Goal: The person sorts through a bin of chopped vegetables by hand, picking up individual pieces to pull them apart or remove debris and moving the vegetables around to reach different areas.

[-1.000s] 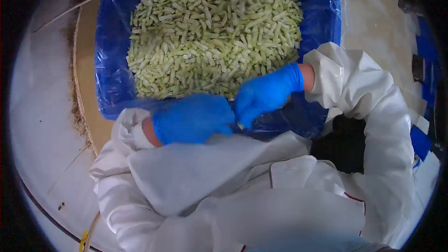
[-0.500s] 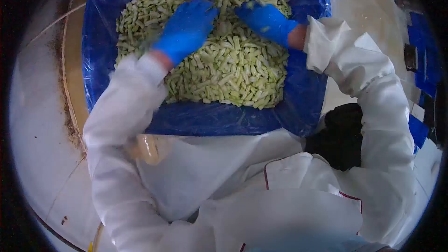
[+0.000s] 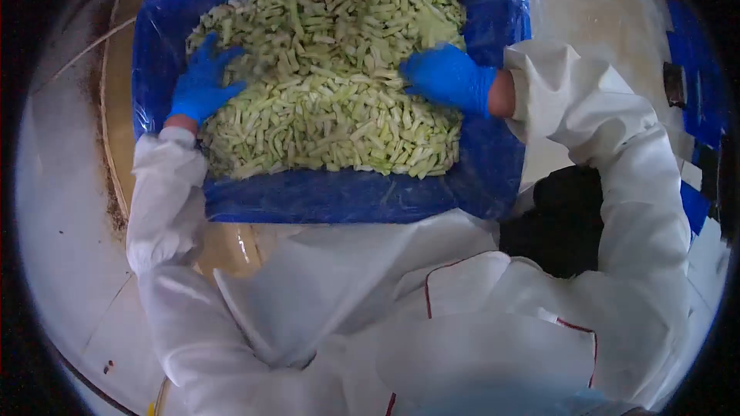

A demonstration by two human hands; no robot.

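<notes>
A heap of pale green cut vegetable strips (image 3: 331,108) fills much of a deep blue plastic-lined bin (image 3: 331,204). My left hand (image 3: 202,85), in a blue glove, rests at the heap's left edge with its fingers spread apart and nothing held. On the right side of the heap, my right hand (image 3: 449,78), also gloved in blue, reaches palm down onto the strips. Its fingers point left and bend down among them, so their tips are hidden. Just above that hand, a few strips are blurred.
Clear plastic film overlaps the bin's rim. Left of the bin runs a tan edge (image 3: 116,108) beside a pale floor (image 3: 62,223). Blue objects (image 3: 694,69) stand at the far right. My white apron (image 3: 339,277) hangs close to the bin's near side.
My left hand has moved left from the middle of the heap to its edge, and its fingers have spread. My right hand has shifted slightly down. A strip raised above it is no longer seen there.
</notes>
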